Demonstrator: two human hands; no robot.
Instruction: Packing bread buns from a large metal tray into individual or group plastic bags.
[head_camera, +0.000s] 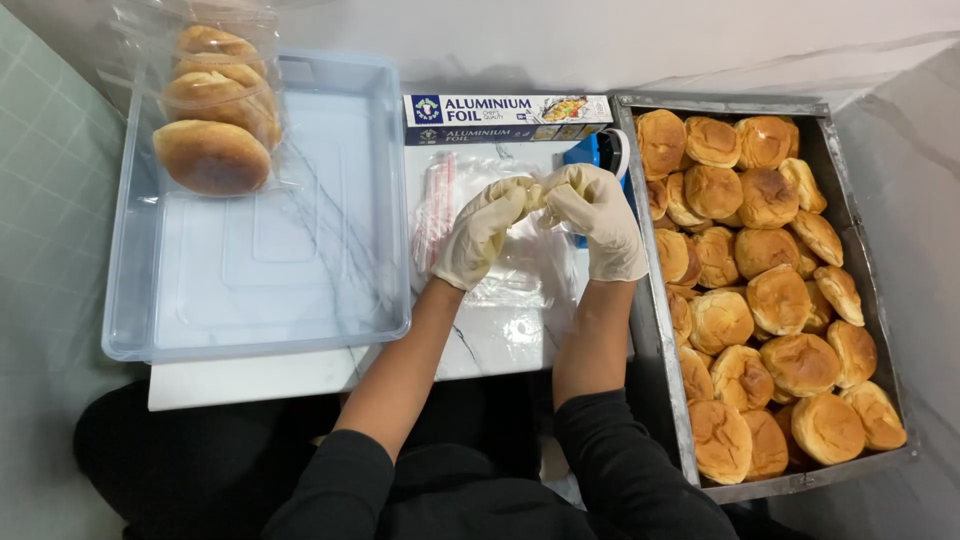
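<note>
We work at a white marble-patterned board (500, 335) with both gloved hands raised over it. Just behind them lies a long foil box (508, 118), and a blue tape dispenser (598, 152) sits partly hidden behind our right hand (600, 220). A stack of flat clear bags with red strips (436, 208) lies beside our left hand (482, 232).

The two hands meet at the fingertips, both pinched shut on the mouth of a clear plastic bag (515, 270), which hangs from them down onto the board. We cannot tell whether anything is inside it.

To the left, a clear plastic bin (250, 320) rests on the board's edge. In its far left corner lies a sealed bag of buns (212, 110), holding about four golden rolls stacked in a row.

To the right, touching the board, a dark metal baking tray (655, 330) is packed with browned buns (770, 290) in close rows, some overlapping one another.
</note>
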